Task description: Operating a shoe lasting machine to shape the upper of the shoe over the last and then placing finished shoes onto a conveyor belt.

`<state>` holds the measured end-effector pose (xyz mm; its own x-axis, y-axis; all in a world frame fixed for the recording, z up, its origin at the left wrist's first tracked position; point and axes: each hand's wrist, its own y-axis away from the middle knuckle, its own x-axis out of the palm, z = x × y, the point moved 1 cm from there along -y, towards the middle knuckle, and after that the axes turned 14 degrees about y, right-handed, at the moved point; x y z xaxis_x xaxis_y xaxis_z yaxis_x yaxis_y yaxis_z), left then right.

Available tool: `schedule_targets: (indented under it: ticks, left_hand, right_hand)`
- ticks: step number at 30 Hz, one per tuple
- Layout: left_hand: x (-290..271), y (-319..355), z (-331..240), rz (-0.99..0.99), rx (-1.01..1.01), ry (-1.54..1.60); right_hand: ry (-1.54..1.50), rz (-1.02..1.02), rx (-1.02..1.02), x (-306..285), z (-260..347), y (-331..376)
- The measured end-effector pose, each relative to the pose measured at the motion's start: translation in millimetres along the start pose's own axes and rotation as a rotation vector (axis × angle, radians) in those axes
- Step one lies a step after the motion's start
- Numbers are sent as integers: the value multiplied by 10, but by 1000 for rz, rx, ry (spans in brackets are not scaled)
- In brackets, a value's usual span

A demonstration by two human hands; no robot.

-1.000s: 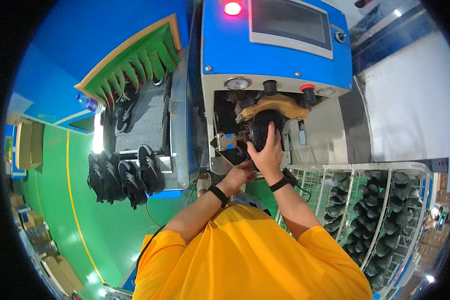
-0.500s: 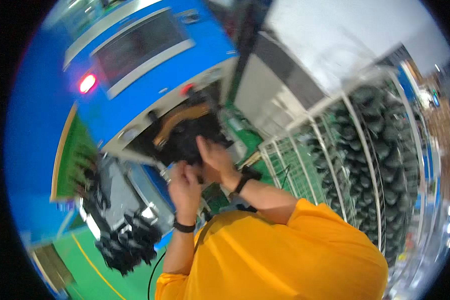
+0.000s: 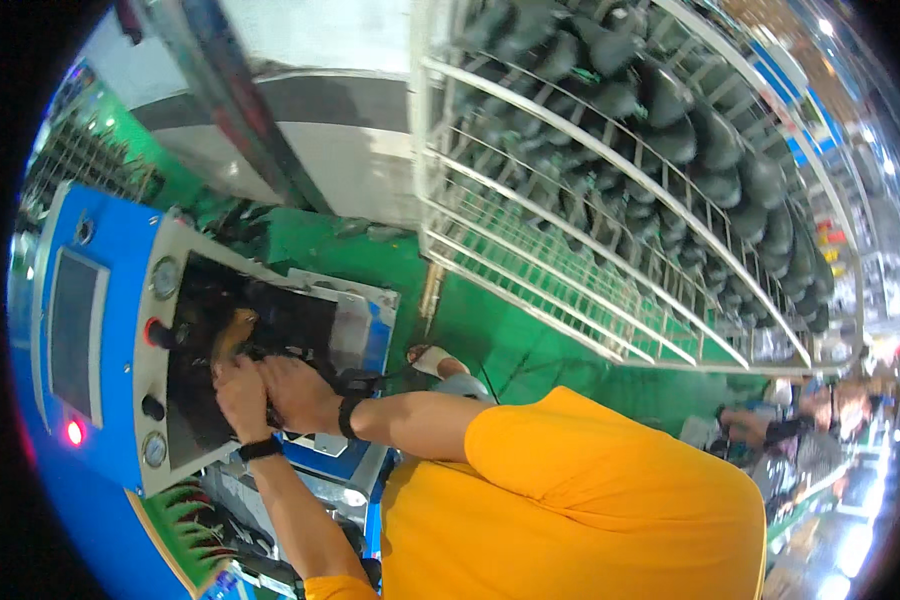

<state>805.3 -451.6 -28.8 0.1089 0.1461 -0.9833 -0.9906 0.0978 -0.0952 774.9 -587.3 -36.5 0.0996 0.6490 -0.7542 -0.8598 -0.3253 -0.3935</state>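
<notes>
Head view: a dark shoe (image 3: 232, 345) sits inside the blue machine (image 3: 120, 280) opening (mostly hidden); 2 hands clasp it, left hand (image 3: 240, 400) beside right hand (image 3: 298, 392). White wire rack (image 3: 610, 240) of shoes stands well apart.

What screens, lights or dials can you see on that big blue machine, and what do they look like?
Screen: grey, dark rectangle in a pale frame, on the blue machine front, far left.
Red light: small, round, glowing, beside the screen's end.
Two dials: round, silvery, on the pale panel, one at each end.
Red knob: round, near both hands.
</notes>
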Motion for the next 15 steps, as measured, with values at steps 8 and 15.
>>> schedule_targets:
  ticks: [8, 15]
  left_hand:
    - [-673, 990, -528, 57, -496, 789]
    - [-100, 1841, -939, 710, -1248, 2654]
  right_hand:
    - [172, -170, -453, -374, -278, 782]
    - [-65, 773, -291, -1506, -39, 865]
